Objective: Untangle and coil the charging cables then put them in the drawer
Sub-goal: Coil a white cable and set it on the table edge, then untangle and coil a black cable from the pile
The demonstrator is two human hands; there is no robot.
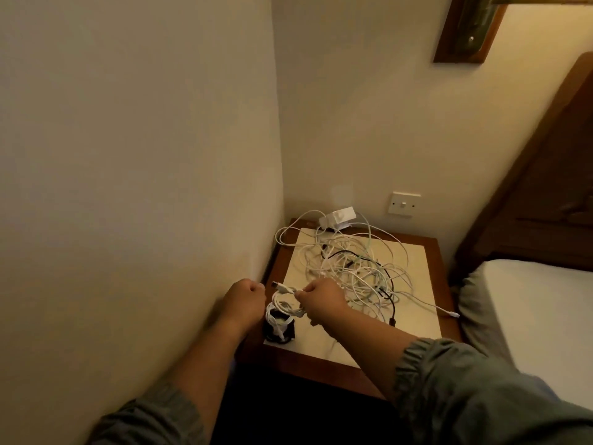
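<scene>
Bedside table [431,252]: dark wood frame, cream inset top, set in a corner of plain cream walls [128,155]. A bed [529,303] with white sheet and wooden headboard [545,187] stands to its right. Wall switch [405,204] above the table's back edge; wood-and-brass fitting [471,27] higher up. On top: tangle of cables [353,268], mostly white, one black, spread over middle and back; white adapter [337,218] at the rear. Front left corner: white coil [284,308] over a dark object [277,334]. Right hand [321,298] pinches the coil's lead just behind its plug. Left hand [245,298] is curled beside the coil, its hold not discernible.
</scene>
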